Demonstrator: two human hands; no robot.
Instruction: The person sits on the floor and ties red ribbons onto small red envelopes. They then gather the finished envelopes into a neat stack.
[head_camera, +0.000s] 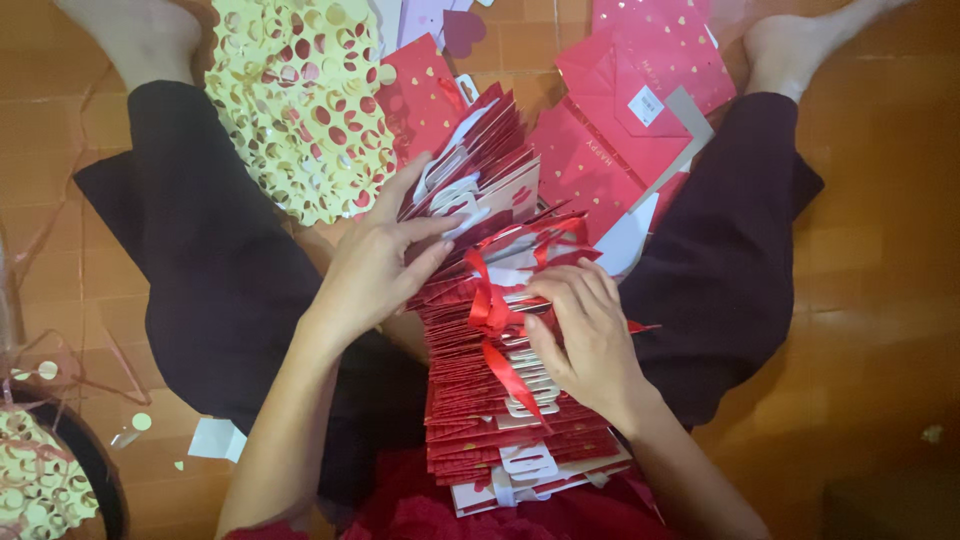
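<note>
A long fanned stack of red paper cards (500, 420) with white cut-out tabs runs from my lap up between my legs. My left hand (380, 265) rests against the stack's left side, fingers spread on the upper cards. My right hand (590, 335) presses on the middle of the stack, fingers pinching a red ribbon (490, 305) that loops and knots over the cards. A ribbon tail hangs down across the lower cards.
A cream sheet punched full of holes (300, 100) lies at the upper left. Red patterned paper sheets (640, 90) lie at the upper right. My bare feet (790, 45) rest on the orange tiled floor. A dark bowl of cream scraps (50, 480) sits at the lower left.
</note>
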